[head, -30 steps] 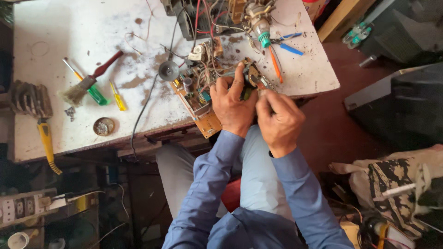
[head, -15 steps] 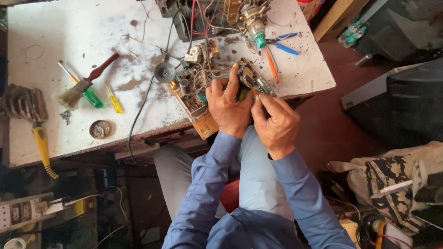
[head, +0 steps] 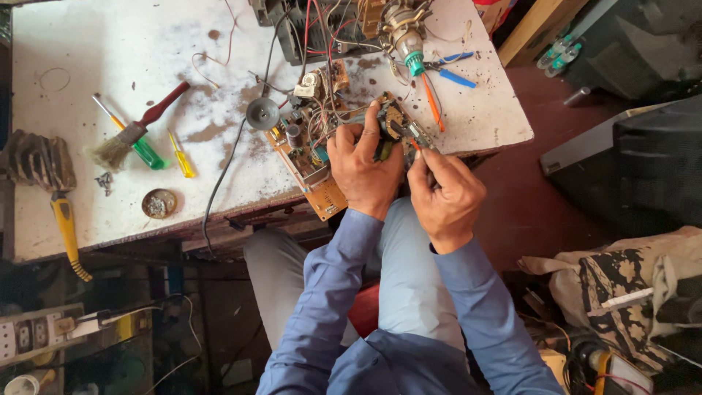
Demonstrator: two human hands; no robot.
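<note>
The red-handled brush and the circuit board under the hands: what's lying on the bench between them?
In the head view, between the brush and the circuit board lie a small yellow screwdriver, a black cable and a round dark disc on the dusty white bench.

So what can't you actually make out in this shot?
- Head view: what the right hand pinches; its fingers cover it.
- Circuit board under the left hand: hidden by the palm.
- Small round tin: contents too small.
- Wired chassis: cut off by the top edge.
</note>
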